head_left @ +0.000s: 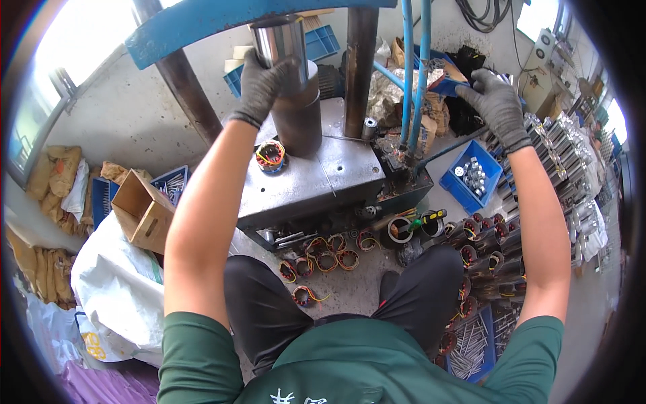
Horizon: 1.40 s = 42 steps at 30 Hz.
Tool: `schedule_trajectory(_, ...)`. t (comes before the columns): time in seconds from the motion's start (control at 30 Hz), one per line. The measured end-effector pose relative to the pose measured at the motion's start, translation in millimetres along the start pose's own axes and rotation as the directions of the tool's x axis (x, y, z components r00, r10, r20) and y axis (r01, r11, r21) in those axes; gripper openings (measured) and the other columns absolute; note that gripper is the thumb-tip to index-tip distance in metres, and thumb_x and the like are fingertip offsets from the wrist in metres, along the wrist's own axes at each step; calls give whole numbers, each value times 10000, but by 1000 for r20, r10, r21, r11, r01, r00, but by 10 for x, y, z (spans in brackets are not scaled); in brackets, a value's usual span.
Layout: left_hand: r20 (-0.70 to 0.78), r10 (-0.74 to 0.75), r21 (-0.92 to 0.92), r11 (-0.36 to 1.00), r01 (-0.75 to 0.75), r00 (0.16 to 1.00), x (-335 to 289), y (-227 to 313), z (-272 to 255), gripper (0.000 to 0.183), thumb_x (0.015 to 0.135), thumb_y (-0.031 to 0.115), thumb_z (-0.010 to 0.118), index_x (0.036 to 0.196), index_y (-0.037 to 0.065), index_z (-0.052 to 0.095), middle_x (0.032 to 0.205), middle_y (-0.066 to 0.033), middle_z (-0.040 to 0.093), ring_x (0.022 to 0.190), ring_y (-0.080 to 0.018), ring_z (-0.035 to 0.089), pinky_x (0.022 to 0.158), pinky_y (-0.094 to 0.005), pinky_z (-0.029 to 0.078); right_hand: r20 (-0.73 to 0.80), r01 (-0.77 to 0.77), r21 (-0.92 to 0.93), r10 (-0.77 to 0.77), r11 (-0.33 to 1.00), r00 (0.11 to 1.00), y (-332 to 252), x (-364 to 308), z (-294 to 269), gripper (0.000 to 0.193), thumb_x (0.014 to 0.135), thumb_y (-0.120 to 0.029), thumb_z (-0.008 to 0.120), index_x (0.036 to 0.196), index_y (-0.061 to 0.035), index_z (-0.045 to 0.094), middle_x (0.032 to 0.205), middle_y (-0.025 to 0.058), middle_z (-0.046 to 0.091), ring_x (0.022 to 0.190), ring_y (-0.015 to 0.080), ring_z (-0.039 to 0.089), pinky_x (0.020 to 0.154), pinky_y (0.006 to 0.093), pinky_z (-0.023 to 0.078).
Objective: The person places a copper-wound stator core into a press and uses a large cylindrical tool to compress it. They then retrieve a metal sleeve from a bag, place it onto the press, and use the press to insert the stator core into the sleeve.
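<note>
My left hand (264,87), in a dark grey glove, is wrapped around the lower part of a shiny metal cylinder (281,42). That cylinder stands upright on a dark, thick steel post (299,121) under the blue press beam (222,25). A stator ring with red and yellow wires (270,155) sits on the metal press table (316,178), left of the post. My right hand (496,108), also gloved, is raised at the right with thumb and fingers apart. No held thing shows in it; a shiny bit beside its fingertips is too small to make out.
Blue pipes (418,81) and a lever bar (451,147) stand right of the press. A blue bin of metal parts (472,176) sits on the floor. Stacked motor housings (494,259) line the right; several stator coils (326,256) lie before my feet. A wooden box (142,212) stands left.
</note>
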<state>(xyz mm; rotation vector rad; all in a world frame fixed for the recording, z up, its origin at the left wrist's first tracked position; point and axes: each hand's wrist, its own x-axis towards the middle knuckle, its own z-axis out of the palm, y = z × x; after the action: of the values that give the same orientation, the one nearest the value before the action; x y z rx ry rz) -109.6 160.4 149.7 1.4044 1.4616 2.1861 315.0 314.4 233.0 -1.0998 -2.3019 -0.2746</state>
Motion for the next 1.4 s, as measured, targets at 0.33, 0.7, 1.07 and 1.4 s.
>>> schedule_trajectory(0.33, -43, -273, -437, 870, 227, 961, -1897, 101, -150, 913, 737, 435, 901, 1384, 14, 414, 1187, -125, 604, 1068, -227, 644, 893, -363, 587, 139, 351, -111, -336, 930, 932, -94, -1182, -339, 363, 930, -316, 661, 1145, -24, 687, 1098, 197, 701, 1040, 368, 664, 1131, 512, 372)
schedule_trajectory(0.7, -55, -589, -639, 641, 425, 807, -2391, -99, -299, 774, 846, 278, 837, 1391, 4, 361, 1208, -168, 594, 1084, -257, 636, 917, -387, 583, 209, 282, 608, -493, 742, 845, -2167, -1586, 325, 750, 787, -281, 853, 1393, -11, 505, 1286, 267, 576, 1108, 433, 645, 967, 463, 538)
schedule_trajectory(1.07, -609, -377, -245, 926, 286, 698, -2030, -317, -859, 663, 927, 330, 748, 1382, -39, 437, 1291, -222, 605, 1134, -304, 624, 1016, -394, 490, 93, 127, 819, -347, 559, 933, -3318, -1500, 1922, 945, 651, -302, 929, 1421, -13, 464, 1269, 243, 580, 1206, 387, 596, 1077, 451, 475)
schedule_trajectory(1.4, -551, -383, 240, 778, 580, 741, -1963, -710, -1527, 384, 921, 283, 712, 1229, 59, 660, 1034, -165, 745, 968, -288, 717, 908, -402, 537, 296, 61, 685, -353, 726, 888, -3407, -1644, 2211, 965, 604, -350, 937, 1420, -60, 512, 1386, 269, 490, 1234, 419, 566, 1054, 445, 498)
